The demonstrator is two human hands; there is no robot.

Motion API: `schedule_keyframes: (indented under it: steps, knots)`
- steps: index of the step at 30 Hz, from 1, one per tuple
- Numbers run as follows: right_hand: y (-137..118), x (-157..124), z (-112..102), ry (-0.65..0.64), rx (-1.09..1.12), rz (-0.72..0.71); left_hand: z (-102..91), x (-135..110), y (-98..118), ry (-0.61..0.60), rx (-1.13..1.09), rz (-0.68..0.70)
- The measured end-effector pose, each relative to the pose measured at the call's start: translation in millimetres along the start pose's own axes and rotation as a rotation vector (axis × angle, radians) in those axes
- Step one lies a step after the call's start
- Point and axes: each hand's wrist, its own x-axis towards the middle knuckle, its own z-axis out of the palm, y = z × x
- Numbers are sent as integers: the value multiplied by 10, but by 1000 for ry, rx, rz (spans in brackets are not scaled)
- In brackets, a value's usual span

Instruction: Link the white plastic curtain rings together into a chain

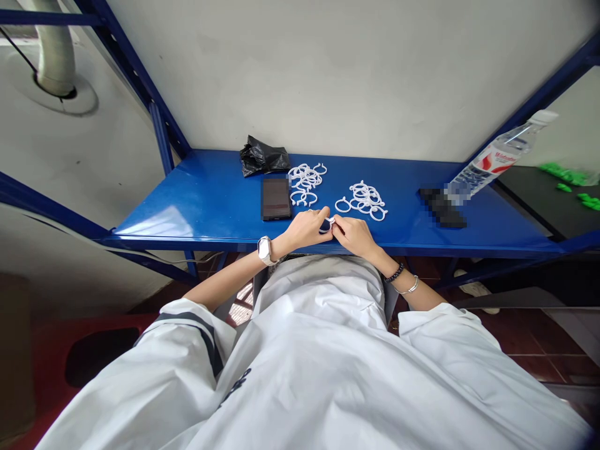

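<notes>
My left hand (307,228) and my right hand (354,236) meet at the front edge of the blue shelf (201,206). Both pinch one small white plastic ring (330,220) between their fingertips. Just beyond them lie two heaps of the same white open rings: one heap (305,181) at the left beside a dark phone (275,198), the other heap (363,201) at the right. A watch sits on my left wrist, and bracelets circle my right wrist.
A crumpled black plastic bag (262,157) lies at the back of the shelf. At the right are a blurred dark object (441,206) and a tilted water bottle (497,156). Blue frame posts rise on both sides. Green parts (569,178) lie on a dark surface far right.
</notes>
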Motion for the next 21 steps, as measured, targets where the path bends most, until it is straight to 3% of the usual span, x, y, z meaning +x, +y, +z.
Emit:
schedule_keyframes:
  steps: [5,13,21]
  knots:
    - [-5,-1,8,0,-25,-17,-16,5,6,-51,30,28]
    - [-6,-22,19,42,-1,-9,35,1,-32,-16,20,53]
    - [-26,-9,-17,3,-36,-76,36,9,-28,-36,10,68]
